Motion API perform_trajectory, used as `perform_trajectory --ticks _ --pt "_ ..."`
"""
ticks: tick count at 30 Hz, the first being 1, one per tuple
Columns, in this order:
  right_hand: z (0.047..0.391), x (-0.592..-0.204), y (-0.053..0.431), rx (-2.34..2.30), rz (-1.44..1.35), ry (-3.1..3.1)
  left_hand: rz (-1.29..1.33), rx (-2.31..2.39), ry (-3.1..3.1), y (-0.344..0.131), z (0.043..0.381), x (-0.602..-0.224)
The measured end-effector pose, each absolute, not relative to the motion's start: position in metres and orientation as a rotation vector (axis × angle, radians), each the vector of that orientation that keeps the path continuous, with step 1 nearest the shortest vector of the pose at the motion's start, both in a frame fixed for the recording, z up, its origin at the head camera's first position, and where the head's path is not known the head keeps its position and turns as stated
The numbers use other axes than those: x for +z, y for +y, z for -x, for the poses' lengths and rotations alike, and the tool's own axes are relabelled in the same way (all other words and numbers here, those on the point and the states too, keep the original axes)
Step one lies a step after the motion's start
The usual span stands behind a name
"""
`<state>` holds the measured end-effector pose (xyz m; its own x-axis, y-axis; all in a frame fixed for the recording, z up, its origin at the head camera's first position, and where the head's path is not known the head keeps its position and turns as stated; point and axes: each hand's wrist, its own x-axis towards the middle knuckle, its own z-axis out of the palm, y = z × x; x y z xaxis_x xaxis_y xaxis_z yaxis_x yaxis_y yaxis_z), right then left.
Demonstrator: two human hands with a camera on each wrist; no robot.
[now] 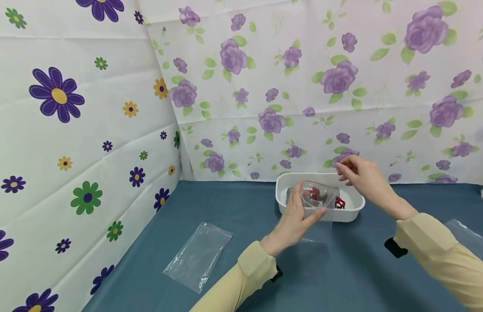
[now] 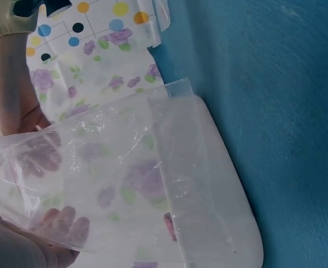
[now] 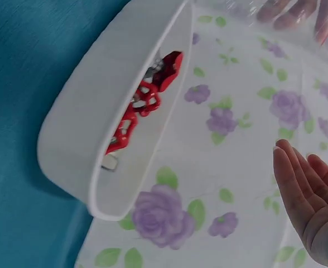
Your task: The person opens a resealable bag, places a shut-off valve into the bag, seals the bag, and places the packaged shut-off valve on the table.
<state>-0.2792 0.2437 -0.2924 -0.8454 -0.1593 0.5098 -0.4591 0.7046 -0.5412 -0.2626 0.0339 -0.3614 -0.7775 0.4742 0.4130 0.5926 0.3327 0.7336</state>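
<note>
In the head view my left hand holds a clear zip-top plastic bag upright, its mouth spread between thumb and fingers. The left wrist view shows the clear bag stretching away from the hand, with fingers visible through the film. A white tray stands just behind the bag. Inside lie several metal parts with red handles, resembling valves; in the head view the bag partly covers them. Above the tray's right end hovers my right hand, its fingers loosely bent and holding nothing.
A flat clear bag lies on the blue tablecloth at the left. Another clear plastic bag is at the right edge, partly behind the right sleeve. Flower-printed sheets rise behind the tray and at the left.
</note>
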Motion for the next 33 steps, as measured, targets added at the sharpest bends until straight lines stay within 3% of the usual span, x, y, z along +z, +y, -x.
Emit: perform_trajectory --ticks 12,33 --pt "0.303 -0.304 0.262 0.957 -0.380 -2.741 0.989 -1.410 -2.457 0.030 0.265 -0.355" --pt "0.332 -0.360 0.262 0.967 -0.537 -3.011 1.018 -1.436 -2.451 0.026 0.261 -0.358"
